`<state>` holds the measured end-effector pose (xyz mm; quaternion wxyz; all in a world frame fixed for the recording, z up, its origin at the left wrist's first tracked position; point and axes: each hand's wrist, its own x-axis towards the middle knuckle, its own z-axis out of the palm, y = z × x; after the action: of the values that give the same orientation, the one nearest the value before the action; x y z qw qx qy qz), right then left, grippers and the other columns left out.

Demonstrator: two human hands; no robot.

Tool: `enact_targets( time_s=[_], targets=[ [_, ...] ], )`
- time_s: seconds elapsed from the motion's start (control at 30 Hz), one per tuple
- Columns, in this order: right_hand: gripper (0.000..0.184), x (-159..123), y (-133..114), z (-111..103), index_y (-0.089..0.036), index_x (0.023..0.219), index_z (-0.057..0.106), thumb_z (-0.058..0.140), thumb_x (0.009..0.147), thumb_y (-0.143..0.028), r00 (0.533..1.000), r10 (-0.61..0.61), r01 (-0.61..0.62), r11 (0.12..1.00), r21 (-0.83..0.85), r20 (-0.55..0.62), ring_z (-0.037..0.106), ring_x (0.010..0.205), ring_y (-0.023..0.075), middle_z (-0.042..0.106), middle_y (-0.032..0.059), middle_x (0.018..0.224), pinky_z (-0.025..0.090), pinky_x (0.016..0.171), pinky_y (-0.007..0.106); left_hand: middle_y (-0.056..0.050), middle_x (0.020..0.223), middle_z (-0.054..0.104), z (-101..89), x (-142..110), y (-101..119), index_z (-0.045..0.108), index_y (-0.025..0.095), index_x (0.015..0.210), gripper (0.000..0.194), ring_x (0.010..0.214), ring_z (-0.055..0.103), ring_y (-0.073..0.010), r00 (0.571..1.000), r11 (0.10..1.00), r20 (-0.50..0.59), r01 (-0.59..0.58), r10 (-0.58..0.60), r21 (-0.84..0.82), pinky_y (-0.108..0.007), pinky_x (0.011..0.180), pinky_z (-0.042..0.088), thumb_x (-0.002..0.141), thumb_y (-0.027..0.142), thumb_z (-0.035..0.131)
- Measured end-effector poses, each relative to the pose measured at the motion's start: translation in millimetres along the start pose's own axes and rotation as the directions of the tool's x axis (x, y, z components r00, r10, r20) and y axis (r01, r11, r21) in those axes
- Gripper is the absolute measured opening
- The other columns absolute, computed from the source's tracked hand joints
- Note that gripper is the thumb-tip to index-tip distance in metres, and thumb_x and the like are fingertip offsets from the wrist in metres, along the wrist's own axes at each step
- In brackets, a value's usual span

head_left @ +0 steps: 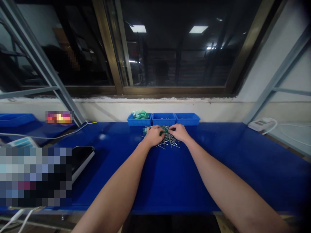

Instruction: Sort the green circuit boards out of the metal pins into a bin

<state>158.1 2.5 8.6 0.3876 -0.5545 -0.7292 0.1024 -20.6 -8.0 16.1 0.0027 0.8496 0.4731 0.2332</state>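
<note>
A loose heap of thin steel rods with green handles, probably small screwdrivers [168,141], lies on the blue table [170,184]. My left hand [153,136] rests on the heap's left side, its fingertips at a green handle [162,131]. My right hand [177,132] lies on the far right part of the heap, its fingers pointing toward the left hand. The two hands nearly meet, and they hide the heap's middle. Whether either hand grips anything is hidden.
Just behind the heap stand three blue plastic bins in a row; the left bin [139,122] holds green items. A white power strip [261,124] lies at the far right. A flat black device [82,158] and a cable [55,136] are at the left. Metal posts flank the table.
</note>
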Motion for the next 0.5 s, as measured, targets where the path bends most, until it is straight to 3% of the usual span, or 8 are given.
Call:
enact_targets(
  time_s=[0.13,0.27,0.5],
  targets=[
    [0.012,0.6,1.5,-2.4,-0.020,0.069,0.070,0.059,0.066,-0.023,0.996,0.093,-0.093,0.994,-0.053,-0.007,0.061,0.074,0.0172,0.069,0.0029,0.074,0.043,0.069,0.025,-0.004,0.107,0.061,0.3,0.3,-0.1,0.065,0.024,0.093,0.022,0.106,0.051,-0.0233,1.000,1.000,0.006,-0.003,0.003,-0.001,-0.041,0.090,0.035,0.080,0.031,0.048],
    [0.011,0.2,5.7,-4.3,-0.020,0.069,0.070,0.060,0.065,-0.024,0.977,0.201,-0.197,0.979,-0.053,0.069,0.061,0.072,0.0170,0.069,0.0023,0.071,0.042,0.064,0.024,-0.005,0.107,0.061,0.3,0.5,-0.1,0.065,0.024,0.094,0.023,0.105,0.052,-0.0233,1.000,1.000,0.006,0.003,-0.003,0.003,-0.040,0.091,0.035,0.080,0.031,0.048],
    [0.013,1.8,9.6,2.1,-0.018,0.070,0.068,0.055,0.069,-0.017,0.981,0.129,-0.113,0.986,-0.119,0.142,0.058,0.071,0.0166,0.068,0.0045,0.074,0.039,0.064,0.024,-0.005,0.108,0.060,0.7,0.5,0.5,0.064,0.024,0.094,0.022,0.105,0.052,-0.0240,1.000,1.000,0.011,0.008,-0.008,0.000,-0.041,0.091,0.035,0.080,0.031,0.049]
  ],
)
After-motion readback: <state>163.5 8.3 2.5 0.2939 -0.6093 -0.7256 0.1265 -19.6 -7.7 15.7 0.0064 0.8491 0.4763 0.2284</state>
